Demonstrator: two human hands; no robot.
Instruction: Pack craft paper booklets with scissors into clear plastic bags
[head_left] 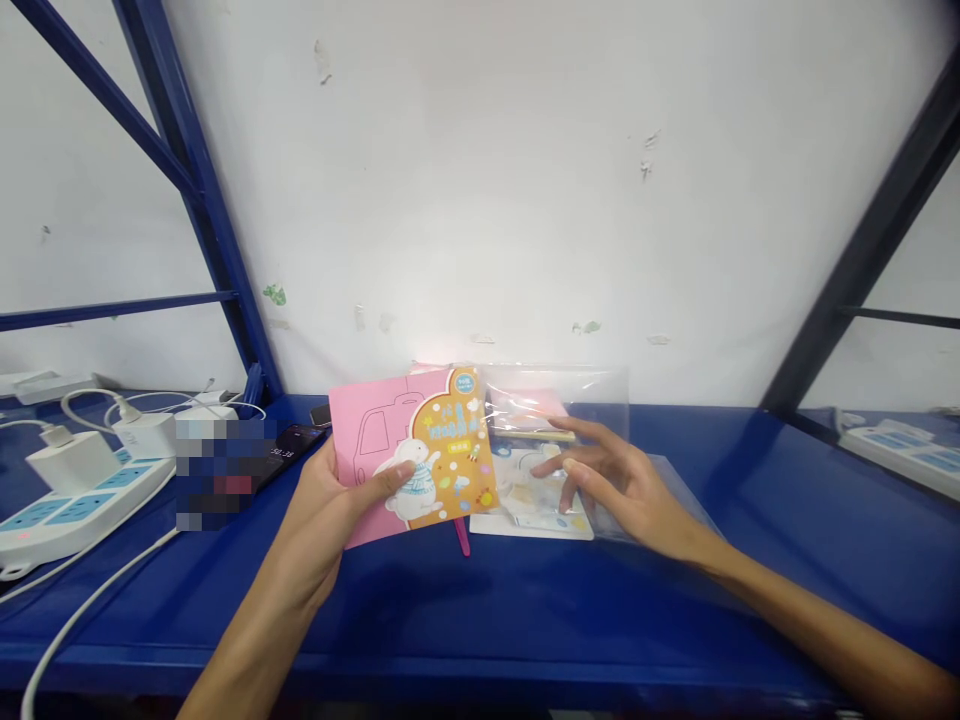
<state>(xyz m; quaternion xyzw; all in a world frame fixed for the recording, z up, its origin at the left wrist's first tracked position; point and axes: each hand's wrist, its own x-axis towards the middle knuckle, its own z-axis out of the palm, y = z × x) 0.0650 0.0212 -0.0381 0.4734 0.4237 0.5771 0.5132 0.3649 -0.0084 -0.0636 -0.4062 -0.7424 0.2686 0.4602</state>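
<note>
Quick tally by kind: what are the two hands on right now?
Cards, held in the left hand: 2 (pink card, orange card)
Bags, under the right hand: 1 (clear bag)
Total: 3

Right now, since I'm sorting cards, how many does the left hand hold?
2: pink car-outline card behind, orange rabbit card in front; others may be hidden between.

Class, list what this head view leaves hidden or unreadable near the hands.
Drawing on pink card: half covered by orange card, both held in left hand.
Lettering on orange card: too small.
Print on sheets in clear bag: hidden by glare and right hand.
Beside phone: pixelated patch covers something.
All head view.
</note>
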